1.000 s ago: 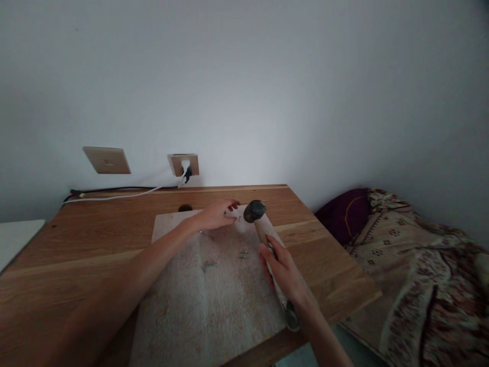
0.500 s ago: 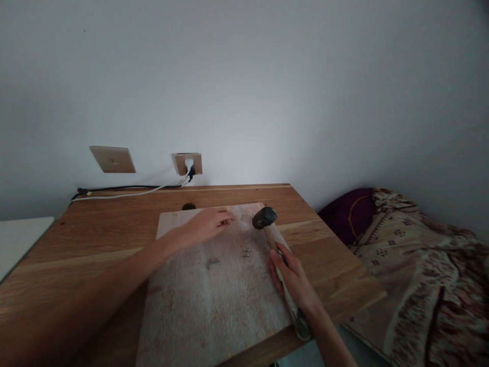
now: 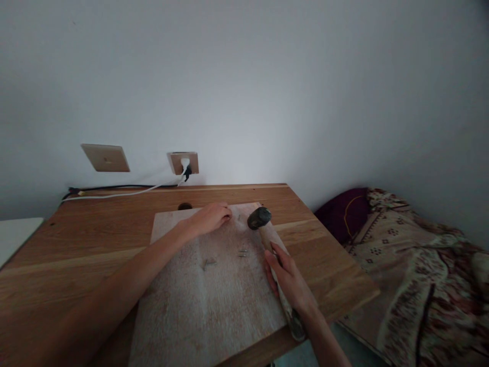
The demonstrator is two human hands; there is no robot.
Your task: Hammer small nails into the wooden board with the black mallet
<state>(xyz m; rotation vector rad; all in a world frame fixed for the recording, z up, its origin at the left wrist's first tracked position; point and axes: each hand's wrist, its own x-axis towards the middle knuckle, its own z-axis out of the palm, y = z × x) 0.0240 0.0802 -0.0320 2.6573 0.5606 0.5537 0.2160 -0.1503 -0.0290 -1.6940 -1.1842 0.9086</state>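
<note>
In the head view, my right hand [image 3: 287,275] is wrapped around the wooden handle of a hammer [image 3: 259,218]. Its dark head is raised over the far right part of a pale, worn wooden board [image 3: 191,306]. My left hand [image 3: 212,216] is at the board's far edge, left of the hammer head. Its fingers are curled together, and anything between them is too small or hidden to make out. Several small nails [image 3: 243,253] lie on the board between my hands, and a few more thin nails [image 3: 209,262] lie nearer to me.
The board rests on a brown wooden table [image 3: 324,255] against a wall. A socket [image 3: 183,163] with plugs and cords [image 3: 114,194] is at the back left. A white panel [image 3: 17,237] stands at the left; patterned bedding [image 3: 416,275] and a purple pillow [image 3: 344,214] lie at the right.
My left fingers have drawn in and curled together at the board's far edge. My right hand keeps the hammer in nearly the same place. The view has shifted slightly.
</note>
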